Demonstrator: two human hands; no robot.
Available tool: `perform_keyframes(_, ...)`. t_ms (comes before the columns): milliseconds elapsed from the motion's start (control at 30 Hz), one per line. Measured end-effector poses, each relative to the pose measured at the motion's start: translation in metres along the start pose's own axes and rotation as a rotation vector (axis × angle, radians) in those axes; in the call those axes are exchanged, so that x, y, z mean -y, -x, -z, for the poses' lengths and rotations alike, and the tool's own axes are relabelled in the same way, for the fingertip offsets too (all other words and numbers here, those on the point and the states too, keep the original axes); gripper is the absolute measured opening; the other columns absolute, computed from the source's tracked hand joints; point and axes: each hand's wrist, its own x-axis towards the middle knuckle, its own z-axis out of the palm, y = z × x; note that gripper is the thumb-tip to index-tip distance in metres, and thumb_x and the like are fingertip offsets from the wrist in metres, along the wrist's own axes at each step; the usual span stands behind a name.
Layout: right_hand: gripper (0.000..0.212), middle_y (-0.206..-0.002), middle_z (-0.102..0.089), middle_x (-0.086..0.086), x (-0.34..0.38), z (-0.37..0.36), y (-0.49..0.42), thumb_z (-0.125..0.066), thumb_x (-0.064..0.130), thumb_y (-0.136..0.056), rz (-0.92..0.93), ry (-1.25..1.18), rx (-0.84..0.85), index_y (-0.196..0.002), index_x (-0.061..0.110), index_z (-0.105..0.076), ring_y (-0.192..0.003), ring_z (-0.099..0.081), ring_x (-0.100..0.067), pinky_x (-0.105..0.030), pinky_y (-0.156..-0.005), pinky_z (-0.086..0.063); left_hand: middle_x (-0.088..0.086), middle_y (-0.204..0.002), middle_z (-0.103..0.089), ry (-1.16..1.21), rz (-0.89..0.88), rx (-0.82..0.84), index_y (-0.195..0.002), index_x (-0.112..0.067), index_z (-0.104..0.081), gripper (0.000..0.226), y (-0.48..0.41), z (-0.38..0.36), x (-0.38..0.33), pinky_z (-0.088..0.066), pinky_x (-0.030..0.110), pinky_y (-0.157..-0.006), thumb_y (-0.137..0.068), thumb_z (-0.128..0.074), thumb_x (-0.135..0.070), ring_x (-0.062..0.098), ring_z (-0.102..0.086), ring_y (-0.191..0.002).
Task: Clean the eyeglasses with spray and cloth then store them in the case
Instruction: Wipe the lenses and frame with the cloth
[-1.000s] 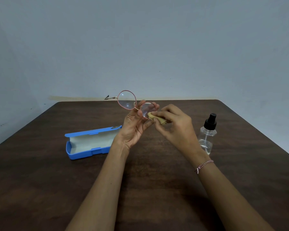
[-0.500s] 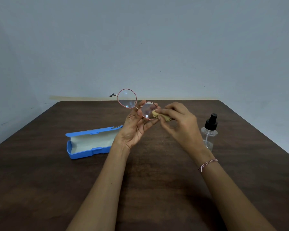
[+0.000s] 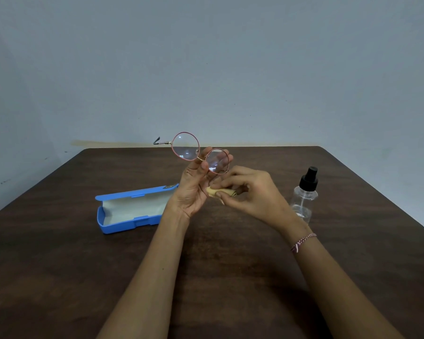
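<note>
Pink-rimmed eyeglasses (image 3: 193, 152): up in the air over the middle of the desk (image 3: 59, 265), lifted above both palms, lenses facing the camera.
Long axis: tilted, running from about 10 o'clock down to 4 o'clock; a dark-tipped temple end juts out past the higher rim toward 9 o'clock.
Left hand (image 3: 194, 189): palm toward the camera, pinching the frame at the bridge, with fingertips showing behind the lower lens.
Right hand (image 3: 250, 192): fingers curled, pinching a folded yellow cloth (image 3: 222, 192) just under the lower lens, at its 6 o'clock; the cloth looks to be off the glass right now.
Spray bottle (image 3: 305, 196): standing upright at 3 o'clock from the hands, cap on, nobody touching it.
Case (image 3: 130, 209): blue, lid open, pale lining showing, lying at 9 o'clock from the hands with its length from 8 to 2 o'clock; nothing inside.
Progress: looks like the wiping stage, somewhere mid-task. Whether spray has gone on, I cannot tell.
Left to do: finish the lenses, put down the cloth, lay the glasses in the case, shut the lid.
Watch for: the thin frame is held at one spot only, so hard rubbing could twist it.
</note>
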Motion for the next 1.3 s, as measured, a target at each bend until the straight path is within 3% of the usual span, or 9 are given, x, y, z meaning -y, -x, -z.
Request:
perform_keyframes(167,0.016,-0.086,-0.062,0.016,-0.011,0.003,0.002,-0.078,0.012,-0.075,-0.096,-0.056,0.203,-0.091,0.013,-0.076,-0.079,-0.061,0.003,-0.009,-0.069,-0.047,0.009,-0.108,-0.071,0.001,0.011,-0.003,-0.093,-0.025,-0.074,0.042,0.0,0.0,-0.002,-0.057,0.033,-0.079,-0.054,-0.088,-0.032,0.024,-0.066,-0.105)
perform_keyframes(333,0.018,-0.092,-0.066,0.002,-0.014,-0.006,0.004,-0.079,0.014,-0.074,-0.158,-0.058,0.411,-0.091,0.016,-0.076,-0.084,-0.062,-0.008,-0.021,-0.072,-0.052,0.008,-0.109,-0.071,-0.022,0.007,-0.004,-0.092,-0.027,-0.074,0.04,0.0,-0.002,-0.002,-0.057,0.034,-0.079,-0.055,-0.088,-0.033,0.023,-0.066,-0.105)
perform_keyframes(467,0.015,-0.092,-0.065,0.003,-0.017,-0.009,0.007,-0.08,0.01,-0.071,-0.196,-0.094,0.549,-0.085,0.015,-0.076,-0.085,-0.062,-0.007,-0.015,-0.074,-0.049,0.008,-0.108,-0.071,-0.022,0.009,-0.009,-0.091,-0.027,-0.075,0.04,0.0,-0.002,-0.002,-0.057,0.034,-0.077,-0.053,-0.088,-0.033,0.024,-0.066,-0.105)
perform_keyframes(667,0.014,-0.089,-0.066,0.009,-0.02,-0.009,0.01,-0.081,0.015,-0.071,-0.28,-0.114,0.646,-0.082,0.017,-0.073,-0.084,-0.063,-0.005,-0.024,-0.08,-0.052,0.008,-0.107,-0.071,-0.008,0.02,-0.003,-0.089,-0.025,-0.075,0.042,0.0,-0.004,-0.001,-0.058,0.035,-0.076,-0.05,-0.09,-0.031,0.024,-0.067,-0.102)
perform_keyframes(733,0.015,-0.087,-0.069,0.007,-0.018,-0.007,0.01,-0.08,0.024,-0.073,-0.346,-0.165,0.606,-0.084,0.017,-0.073,-0.082,-0.065,-0.005,-0.025,-0.079,-0.053,0.009,-0.108,-0.071,-0.008,0.016,-0.001,-0.09,-0.025,-0.075,0.042,0.0,-0.004,-0.001,-0.057,0.035,-0.077,-0.052,-0.089,-0.031,0.025,-0.066,-0.104)
perform_keyframes(833,0.016,-0.078,-0.071,0.007,-0.019,-0.001,0.009,-0.068,0.035,-0.083,-0.451,-0.193,0.377,-0.081,0.019,-0.072,-0.075,-0.066,-0.002,-0.021,-0.072,-0.053,0.009,-0.11,-0.07,-0.008,0.019,-0.001,-0.092,-0.025,-0.074,0.042,-0.001,-0.003,0.0,-0.057,0.035,-0.078,-0.053,-0.089,-0.031,0.025,-0.065,-0.106)
perform_keyframes(1000,0.03,-0.067,-0.065,0.0,-0.03,0.001,0.009,-0.05,0.031,-0.095,-0.686,-0.336,-0.022,-0.084,0.014,-0.072,-0.061,-0.06,-0.006,-0.02,-0.06,-0.051,0.008,-0.111,-0.07,-0.016,0.032,0.01,-0.092,-0.024,-0.074,0.041,-0.001,-0.004,0.001,-0.057,0.035,-0.079,-0.055,-0.088,-0.032,0.027,-0.065,-0.107)
perform_keyframes(1133,0.035,-0.067,-0.063,-0.005,-0.026,-0.006,0.007,-0.052,0.034,-0.093,-0.876,-0.703,-0.13,-0.077,0.009,-0.07,-0.059,-0.057,-0.01,-0.02,-0.057,-0.049,0.009,-0.111,-0.07,-0.038,0.059,0.033,-0.093,-0.024,-0.075,0.04,-0.001,-0.006,0.005,-0.057,0.037,-0.08,-0.055,-0.088,-0.033,0.027,-0.065,-0.106)
perform_keyframes(1300,0.027,-0.061,-0.058,-0.002,-0.022,-0.008,0.004,-0.058,0.024,-0.09,-0.955,-0.948,-0.217,-0.07,0.006,-0.063,-0.056,-0.052,-0.008,-0.015,-0.052,-0.045,0.007,-0.111,-0.07,-0.057,0.113,0.05,-0.091,-0.023,-0.075,0.042,-0.001,-0.002,0.007,-0.058,0.033,-0.076,-0.052,-0.09,-0.031,0.026,-0.066,-0.105)
